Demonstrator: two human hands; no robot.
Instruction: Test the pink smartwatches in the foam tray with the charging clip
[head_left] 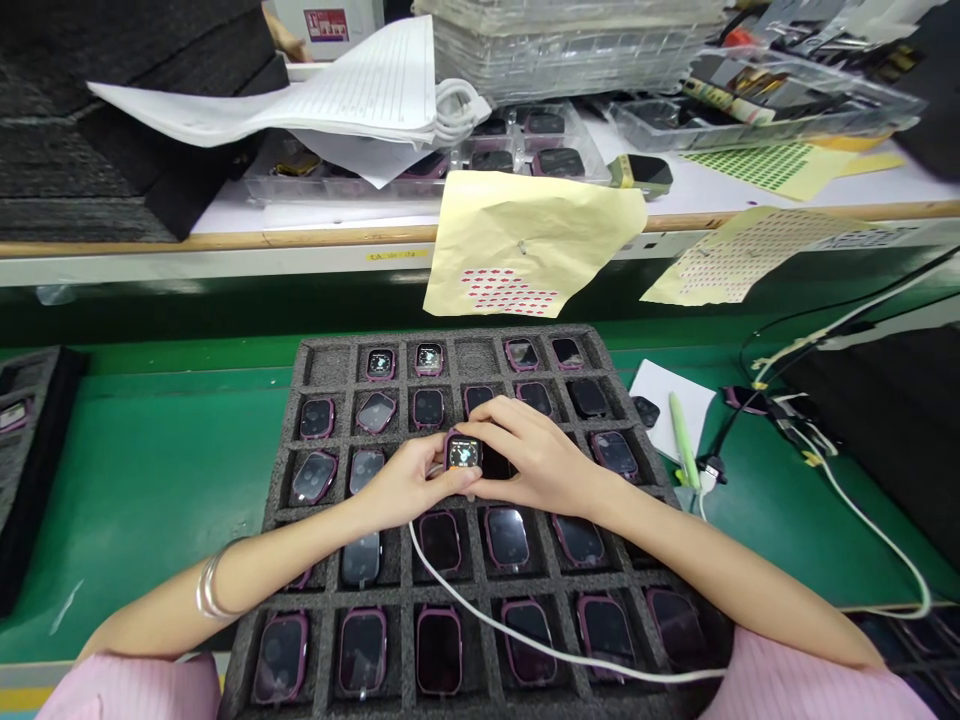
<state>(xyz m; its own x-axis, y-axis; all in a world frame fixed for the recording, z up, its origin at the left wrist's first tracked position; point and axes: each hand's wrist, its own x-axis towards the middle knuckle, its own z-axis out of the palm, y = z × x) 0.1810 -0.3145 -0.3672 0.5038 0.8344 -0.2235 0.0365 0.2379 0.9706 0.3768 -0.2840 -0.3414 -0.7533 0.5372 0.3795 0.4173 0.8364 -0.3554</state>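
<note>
A purple-framed smartwatch [463, 453] with a lit dial is held over the middle of a grey foam tray [472, 362]. My left hand [405, 482] pinches it from the left, thumb along the lower edge. From the other side my right hand [536, 455] closes on the watch's right and top edges. A white cable [480, 615] emerges below my left hand and loops to the lower right; its upper end is hidden. Several purple watches fill the tray's pockets. Two in the back row, a left one [381, 364] and a right one [429, 359], have lit screens.
Right of the tray lie white paper [652, 385], a green pen [682, 435] and a cable connector [711, 470]. Another foam tray [37, 450] stands left. Yellow sticker sheets [525, 235] hang from the shelf edge [300, 240], which carries plastic trays [570, 50] and papers [337, 95].
</note>
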